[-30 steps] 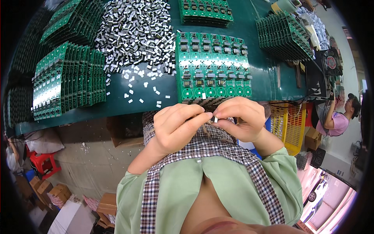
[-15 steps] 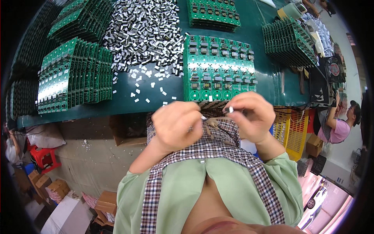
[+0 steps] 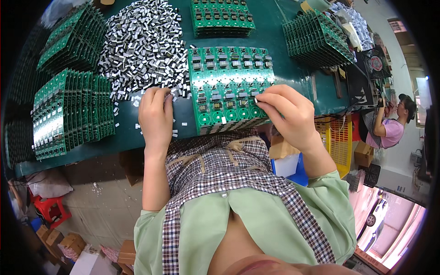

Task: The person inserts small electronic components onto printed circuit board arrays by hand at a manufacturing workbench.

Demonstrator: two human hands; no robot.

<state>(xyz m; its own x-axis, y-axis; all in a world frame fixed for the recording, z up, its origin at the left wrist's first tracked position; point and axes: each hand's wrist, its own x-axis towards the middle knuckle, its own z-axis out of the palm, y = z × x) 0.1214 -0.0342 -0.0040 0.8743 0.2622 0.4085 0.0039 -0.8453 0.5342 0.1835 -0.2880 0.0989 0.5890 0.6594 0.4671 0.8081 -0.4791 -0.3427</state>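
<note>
My right hand (image 3: 291, 114) is over the right part of a stack of green circuit board panels (image 3: 231, 79), pinching a small white block (image 3: 256, 100) at the board's surface. Rows of small digit displays and grey parts cover the top panel. One white piece (image 3: 223, 120) lies near its front edge. My left hand (image 3: 156, 117) reaches down at the near edge of a heap of small white-and-black blocks (image 3: 142, 48). Its fingers are curled together, and their tips are partly hidden, so what they hold does not show.
Stacks of boards stand at the left (image 3: 68, 110), the far left (image 3: 71, 39), the back (image 3: 222, 16) and the right (image 3: 316, 39). A black fan (image 3: 376, 63) is at the table's right end. Below sit a yellow crate (image 3: 338, 144) and red stool (image 3: 51, 208). Another person (image 3: 395, 123) is at right.
Both hands were together in front of me near the table edge. My left has moved forward to the heap, and my right has moved forward onto the boards with the white block.
</note>
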